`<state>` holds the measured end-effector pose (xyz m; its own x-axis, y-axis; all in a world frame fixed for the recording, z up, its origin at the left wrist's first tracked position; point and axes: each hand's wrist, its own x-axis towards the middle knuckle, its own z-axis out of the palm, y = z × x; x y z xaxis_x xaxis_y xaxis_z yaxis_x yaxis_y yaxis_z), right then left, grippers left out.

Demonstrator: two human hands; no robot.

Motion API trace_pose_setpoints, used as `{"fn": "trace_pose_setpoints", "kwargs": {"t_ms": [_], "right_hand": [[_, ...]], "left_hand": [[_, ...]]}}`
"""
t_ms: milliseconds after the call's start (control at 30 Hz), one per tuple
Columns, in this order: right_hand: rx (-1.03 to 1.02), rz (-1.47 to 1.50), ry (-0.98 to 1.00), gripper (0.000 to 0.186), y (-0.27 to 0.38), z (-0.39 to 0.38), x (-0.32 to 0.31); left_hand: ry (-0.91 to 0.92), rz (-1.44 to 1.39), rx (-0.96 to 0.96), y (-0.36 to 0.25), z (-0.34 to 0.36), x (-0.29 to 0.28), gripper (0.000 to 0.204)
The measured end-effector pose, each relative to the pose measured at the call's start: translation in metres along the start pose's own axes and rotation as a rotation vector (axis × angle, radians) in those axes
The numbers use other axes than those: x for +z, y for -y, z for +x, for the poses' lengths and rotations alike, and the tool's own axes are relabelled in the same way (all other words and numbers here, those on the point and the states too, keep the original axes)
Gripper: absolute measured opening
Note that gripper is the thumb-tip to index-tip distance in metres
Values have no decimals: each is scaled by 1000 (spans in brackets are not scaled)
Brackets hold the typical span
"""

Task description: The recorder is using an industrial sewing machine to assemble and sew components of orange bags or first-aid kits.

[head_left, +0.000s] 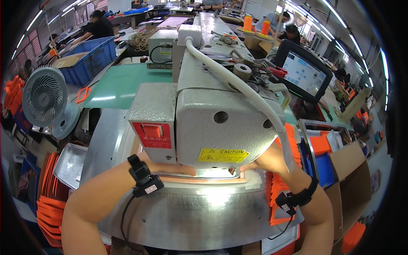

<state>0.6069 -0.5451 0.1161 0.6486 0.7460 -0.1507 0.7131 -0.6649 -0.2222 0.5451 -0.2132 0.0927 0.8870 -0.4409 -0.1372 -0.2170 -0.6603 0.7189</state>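
A grey industrial sewing machine (216, 114) stands in front of me and hides much of my hands. My left hand (176, 168) reaches under its left side, fingers stretched flat along a thin frame with a brown strip (199, 180) on its near edge. From the other side comes my right hand (265, 162), largely behind the machine head; a stretched finger shows at the frame's right end. The lit spot between the hands is partly covered by the machine. Both wrists carry black straps with small cameras, the left camera (151, 187) and the right camera (287, 204).
A curved metal table (182, 212) lies below the machine. Orange pieces are stacked left (51, 216) and right (278, 195). A fan (44, 97) and blue crate (91, 61) stand left; a touch screen (301, 72) and cardboard box (352, 187) stand right. Other people work farther back.
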Motion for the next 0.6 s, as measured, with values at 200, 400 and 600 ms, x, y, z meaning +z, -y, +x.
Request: {"fn": "trace_pose_setpoints", "kwargs": {"t_ms": [200, 400, 600], "right_hand": [[37, -11, -30, 68, 12, 1, -5], [-68, -154, -139, 65, 11, 3, -8], [-6, -108, -1, 75, 36, -8, -23]], "left_hand": [[31, -75, 45, -6, -5, -7, 71], [90, 45, -24, -18, -5, -10, 73], [345, 165, -76, -17, -12, 3, 105]]}}
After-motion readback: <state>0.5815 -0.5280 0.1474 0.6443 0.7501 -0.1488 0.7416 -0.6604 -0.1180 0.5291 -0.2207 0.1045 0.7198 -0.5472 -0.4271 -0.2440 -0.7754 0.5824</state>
